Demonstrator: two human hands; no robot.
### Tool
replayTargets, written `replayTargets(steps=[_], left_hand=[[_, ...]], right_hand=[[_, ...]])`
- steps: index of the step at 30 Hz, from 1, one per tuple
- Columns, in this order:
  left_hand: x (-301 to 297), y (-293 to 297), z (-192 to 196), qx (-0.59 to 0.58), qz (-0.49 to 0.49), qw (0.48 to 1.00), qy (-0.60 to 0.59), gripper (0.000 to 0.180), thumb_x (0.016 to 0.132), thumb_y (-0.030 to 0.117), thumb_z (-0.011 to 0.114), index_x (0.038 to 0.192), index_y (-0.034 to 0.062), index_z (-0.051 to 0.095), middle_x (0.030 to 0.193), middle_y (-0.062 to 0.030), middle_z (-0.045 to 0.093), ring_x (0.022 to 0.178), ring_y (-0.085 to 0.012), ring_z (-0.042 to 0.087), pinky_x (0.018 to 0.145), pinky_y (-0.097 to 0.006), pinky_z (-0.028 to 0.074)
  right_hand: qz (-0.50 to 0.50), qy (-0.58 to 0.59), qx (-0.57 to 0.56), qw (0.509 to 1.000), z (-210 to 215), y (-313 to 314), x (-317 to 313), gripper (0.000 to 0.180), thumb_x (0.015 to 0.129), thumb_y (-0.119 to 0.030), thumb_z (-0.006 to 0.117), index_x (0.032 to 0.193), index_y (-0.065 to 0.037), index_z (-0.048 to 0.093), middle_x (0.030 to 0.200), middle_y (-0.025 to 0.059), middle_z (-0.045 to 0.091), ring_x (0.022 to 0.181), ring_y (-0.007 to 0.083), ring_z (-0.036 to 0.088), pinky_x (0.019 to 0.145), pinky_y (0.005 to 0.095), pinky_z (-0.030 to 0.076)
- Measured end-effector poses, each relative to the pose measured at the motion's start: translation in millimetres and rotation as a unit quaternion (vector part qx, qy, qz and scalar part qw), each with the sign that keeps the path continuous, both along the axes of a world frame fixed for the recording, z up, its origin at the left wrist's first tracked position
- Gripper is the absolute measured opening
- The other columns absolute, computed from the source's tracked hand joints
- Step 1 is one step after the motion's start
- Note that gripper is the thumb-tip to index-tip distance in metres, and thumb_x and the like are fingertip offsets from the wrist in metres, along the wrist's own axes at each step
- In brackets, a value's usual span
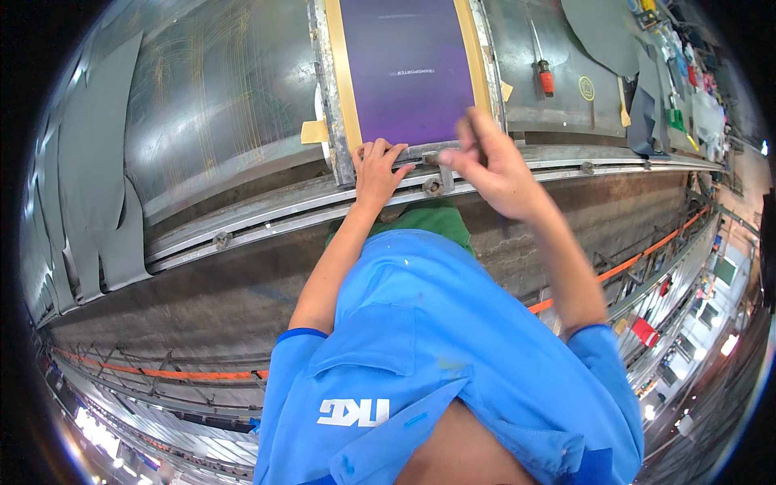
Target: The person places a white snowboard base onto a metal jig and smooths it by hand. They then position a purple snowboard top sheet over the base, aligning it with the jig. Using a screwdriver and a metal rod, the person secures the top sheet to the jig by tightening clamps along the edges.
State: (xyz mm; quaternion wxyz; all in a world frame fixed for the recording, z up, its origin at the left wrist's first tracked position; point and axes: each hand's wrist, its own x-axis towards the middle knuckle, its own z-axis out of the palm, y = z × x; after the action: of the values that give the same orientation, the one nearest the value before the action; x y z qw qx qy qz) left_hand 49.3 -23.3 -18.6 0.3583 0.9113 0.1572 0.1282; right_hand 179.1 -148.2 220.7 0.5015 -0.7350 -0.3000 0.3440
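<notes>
A screen-printing frame [330, 97] lies on the table in front of me, with a purple mesh [408, 97] bordered by gold tape [343, 73]. My left hand [376, 170] rests on the frame's near edge toward its left corner, fingers laid over the edge and thumb apart. Above the near right corner, my right hand [493, 166] is raised and slightly blurred. Its thumb and bent fingers stand apart, and nothing shows between them. A metal clamp bracket [446, 174] sits on the rail between the hands, partly behind the right thumb.
A metal rail [267, 230] with bolts runs along the table's near edge. Grey sheets [101, 178] hang at the left. A red-handled screwdriver [545, 77] and a wooden-handled tool [623, 105] lie at the right, near more grey sheeting [602, 32] and assorted tools.
</notes>
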Motion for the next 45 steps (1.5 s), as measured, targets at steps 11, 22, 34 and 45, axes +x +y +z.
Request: replayTargets(steps=[11, 22, 34, 45], left_hand=[[-3.3, 4.4, 3.6, 0.031, 0.001, 1.0, 0.001, 0.045, 0.078, 0.035, 0.083, 0.118, 0.0164, 0.073, 0.102, -0.0035, 0.057, 0.104, -0.0238, 0.055, 0.107, -0.049, 0.032], [-7.4, 11.1, 5.7, 0.054, -0.04, 0.996, 0.057, 0.047, 0.083, 0.035, 0.08, 0.125, 0.0173, 0.069, 0.105, -0.0039, 0.057, 0.106, -0.0242, 0.055, 0.101, -0.05, 0.033], [-0.8, 11.1, 1.8, 0.062, -0.053, 0.995, 0.062, 0.047, 0.085, 0.039, 0.077, 0.128, 0.0211, 0.07, 0.106, -0.0023, 0.06, 0.105, -0.0239, 0.056, 0.099, -0.047, 0.034], [2.4, 8.7, 13.6, 0.126, -0.062, 0.984, 0.111, 0.052, 0.08, 0.041, 0.08, 0.13, 0.0282, 0.071, 0.102, 0.0002, 0.061, 0.098, -0.0225, 0.055, 0.095, -0.047, 0.036]], right_hand=[[0.202, -0.672, 0.175, 0.69, -6.0, -3.7, 33.9, 0.026, 0.09, -0.018, 0.067, 0.115, -0.023, 0.073, 0.108, -0.0018, 0.07, 0.116, 0.0209, 0.063, 0.119, 0.0528, 0.03], [0.031, 0.232, 0.319, 0.919, -61.1, -8.7, -27.9, 0.065, 0.106, -0.048, 0.05, 0.068, 0.003, 0.066, 0.067, 0.0165, 0.068, 0.054, 0.0221, 0.056, 0.057, 0.0333, 0.044], [-0.165, 0.226, 0.23, 0.932, -19.6, -54.7, -2.8, 0.049, 0.109, -0.036, 0.046, 0.066, -0.014, 0.036, 0.058, -0.0029, 0.034, 0.056, 0.0101, 0.03, 0.059, 0.0321, 0.026], [-0.26, 0.249, 0.27, 0.893, -16.8, -123.5, 65.4, 0.052, 0.107, -0.042, 0.049, 0.062, -0.018, 0.038, 0.049, -0.0045, 0.033, 0.047, 0.0131, 0.025, 0.06, 0.0353, 0.025]])
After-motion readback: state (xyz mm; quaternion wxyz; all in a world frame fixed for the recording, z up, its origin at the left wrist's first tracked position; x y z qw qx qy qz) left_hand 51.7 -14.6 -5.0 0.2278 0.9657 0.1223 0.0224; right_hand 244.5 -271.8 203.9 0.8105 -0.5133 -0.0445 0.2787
